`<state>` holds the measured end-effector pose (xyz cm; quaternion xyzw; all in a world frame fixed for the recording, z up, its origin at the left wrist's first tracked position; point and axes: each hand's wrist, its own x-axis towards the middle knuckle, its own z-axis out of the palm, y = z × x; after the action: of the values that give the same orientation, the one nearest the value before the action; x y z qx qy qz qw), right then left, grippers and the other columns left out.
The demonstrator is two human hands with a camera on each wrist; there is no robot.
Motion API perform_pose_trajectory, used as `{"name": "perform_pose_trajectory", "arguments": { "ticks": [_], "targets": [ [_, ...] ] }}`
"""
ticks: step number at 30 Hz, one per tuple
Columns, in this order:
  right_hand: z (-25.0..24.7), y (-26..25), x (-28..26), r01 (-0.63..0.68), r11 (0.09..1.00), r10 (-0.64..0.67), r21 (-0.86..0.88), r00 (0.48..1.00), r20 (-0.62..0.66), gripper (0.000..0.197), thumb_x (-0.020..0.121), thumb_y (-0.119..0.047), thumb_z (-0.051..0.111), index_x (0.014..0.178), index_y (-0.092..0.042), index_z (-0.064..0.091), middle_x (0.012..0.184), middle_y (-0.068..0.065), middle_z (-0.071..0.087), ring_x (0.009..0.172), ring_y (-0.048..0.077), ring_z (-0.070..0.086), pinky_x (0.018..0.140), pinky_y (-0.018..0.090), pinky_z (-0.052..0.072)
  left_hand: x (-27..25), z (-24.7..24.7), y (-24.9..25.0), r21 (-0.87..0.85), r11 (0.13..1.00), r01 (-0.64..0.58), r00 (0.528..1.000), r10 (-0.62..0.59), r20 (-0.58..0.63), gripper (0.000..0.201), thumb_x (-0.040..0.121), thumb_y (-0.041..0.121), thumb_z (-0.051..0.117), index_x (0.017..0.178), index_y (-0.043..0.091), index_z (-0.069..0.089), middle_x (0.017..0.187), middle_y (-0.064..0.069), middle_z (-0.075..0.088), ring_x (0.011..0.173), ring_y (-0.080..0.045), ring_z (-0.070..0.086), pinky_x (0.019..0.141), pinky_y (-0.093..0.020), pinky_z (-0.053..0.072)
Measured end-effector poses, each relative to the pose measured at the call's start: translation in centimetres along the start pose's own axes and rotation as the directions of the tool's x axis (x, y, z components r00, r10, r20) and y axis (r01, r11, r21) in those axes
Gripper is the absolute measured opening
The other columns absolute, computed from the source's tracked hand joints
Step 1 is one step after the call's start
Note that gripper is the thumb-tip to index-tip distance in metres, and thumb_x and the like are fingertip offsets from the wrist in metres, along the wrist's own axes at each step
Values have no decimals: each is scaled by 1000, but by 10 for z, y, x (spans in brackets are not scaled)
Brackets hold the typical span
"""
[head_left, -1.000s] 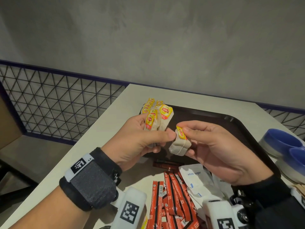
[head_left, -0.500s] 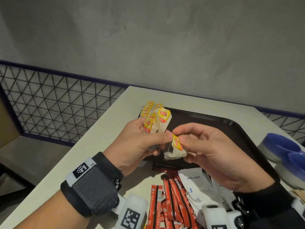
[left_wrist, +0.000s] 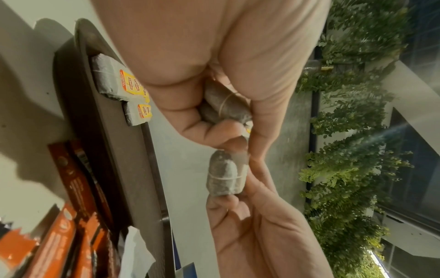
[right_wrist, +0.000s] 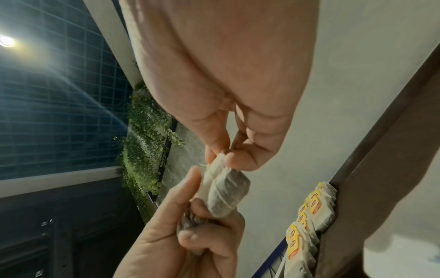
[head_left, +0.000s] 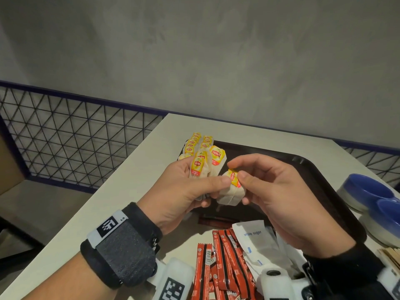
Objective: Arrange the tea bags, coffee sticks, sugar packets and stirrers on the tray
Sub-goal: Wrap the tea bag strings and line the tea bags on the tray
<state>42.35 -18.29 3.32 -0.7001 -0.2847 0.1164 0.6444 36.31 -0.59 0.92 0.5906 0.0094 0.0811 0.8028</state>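
Nearest the camera, a heap of red coffee sticks (head_left: 225, 263) is seen lying on the pale table (head_left: 121, 191), with white sugar packets (head_left: 252, 234) lapped over its right side; one packet is marked "white sugar". At the far right edge, a few pale wooden stirrers (head_left: 390, 255) are glimpsed, mostly cut off. Above this heap both hands are held in the air, close together. A small bundle of tea bags (head_left: 203, 166) is gripped in the left hand (head_left: 184, 191), fingers curled round the lower ends and the thumb pressed across the front, so that the yellow tags are fanned upward. A single tea bag (head_left: 231, 190) is pinched by the right hand (head_left: 279, 200) between thumb and forefinger at its yellow tag, the other fingers being loosely curled beneath; its string is seen wound round its body in the wrist views. This bag is held just beside the left thumb tip, touching or nearly touching it; which cannot be told. Beyond the hands, a dark tray (head_left: 307, 169) is laid on the table, and a row of tea bags (head_left: 195, 142) is lined up along its far left corner, tags facing up. To the right of the tray, two blue-and-white bowls (head_left: 368, 193) are set on the table. Farther back, a dark wire-mesh railing (head_left: 65, 139) and a grey wall (head_left: 194, 50) are seen.
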Motion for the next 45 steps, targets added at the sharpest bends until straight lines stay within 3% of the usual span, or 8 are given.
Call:
{"name": "perform_pose_trajectory", "arguments": {
  "ticks": [3, 8, 12, 18, 25, 29, 36, 45],
  "targets": [
    [1, -1, -1, 19, 998, -16, -62, 999, 47, 26, 98, -2, 59, 106, -19, 77, 96, 6, 76, 90, 36, 68, 68, 34, 57, 0, -1, 0, 19, 1000, 12, 1000, -12, -21, 35, 77, 4, 79, 110, 5, 66, 86, -8, 73, 61, -9, 66, 47, -18, 45],
    [-1, -2, -2, 78, 977, -66, -197, 995, 69, 16, 94, -10, 69, 100, -22, 77, 88, 4, 75, 71, 15, 66, 64, 23, 54, 2, -2, 0, 26, 1000, 16, 999, -15, -39, 26, 79, 1, 78, 101, 5, 66, 80, -10, 66, 59, -11, 60, 46, -20, 44],
    [-3, -3, -1, 57, 971, -51, -231, 998, 31, 12, 92, -11, 71, 95, -22, 76, 87, 9, 73, 70, 20, 66, 65, 25, 56, 1, -1, 1, 45, 999, 12, 1000, -10, -25, 23, 78, -2, 77, 96, 7, 65, 74, -5, 68, 57, -11, 60, 46, -21, 44],
    [-7, -3, 0, 1, 977, -2, -214, 1000, -6, 6, 90, -12, 74, 93, -17, 75, 80, 8, 75, 65, 13, 69, 65, 29, 59, 1, -1, 0, 53, 998, 27, 999, -25, -36, 25, 77, -1, 78, 96, 7, 65, 75, -5, 68, 57, -11, 59, 46, -21, 45],
    [-9, -5, 2, -148, 989, 149, 22, 989, -18, 8, 90, -9, 72, 96, -4, 74, 96, 20, 75, 92, 38, 71, 79, 38, 60, 1, -1, -2, 61, 998, 32, 999, -30, -27, 31, 73, 5, 81, 101, 6, 67, 83, -9, 70, 60, -11, 60, 47, -21, 45],
    [-9, -6, 1, -154, 988, 154, -18, 988, -12, 9, 89, -9, 73, 96, -5, 74, 93, 22, 74, 78, 24, 68, 70, 33, 56, 1, 0, -2, 78, 997, 28, 999, -27, -20, 26, 76, 2, 80, 98, 7, 66, 79, -8, 69, 59, -12, 60, 47, -21, 45],
    [-4, -4, 0, -100, 987, 96, -124, 995, -34, 10, 84, -14, 79, 94, -13, 76, 82, 12, 76, 68, 13, 68, 64, 28, 54, 1, -1, -2, 85, 996, 2, 1000, 1, -27, 26, 77, 3, 80, 99, 7, 66, 78, -7, 68, 60, -12, 61, 48, -22, 46],
    [-6, -10, 5, -146, 966, 158, -212, 987, 39, 12, 90, -27, 73, 92, -19, 83, 88, 15, 75, 70, 14, 60, 62, 31, 44, 1, -2, 0, 45, 999, -10, 999, 11, -31, 26, 81, 3, 79, 103, 4, 66, 82, -10, 69, 60, -11, 61, 47, -21, 46]
  ]
}}
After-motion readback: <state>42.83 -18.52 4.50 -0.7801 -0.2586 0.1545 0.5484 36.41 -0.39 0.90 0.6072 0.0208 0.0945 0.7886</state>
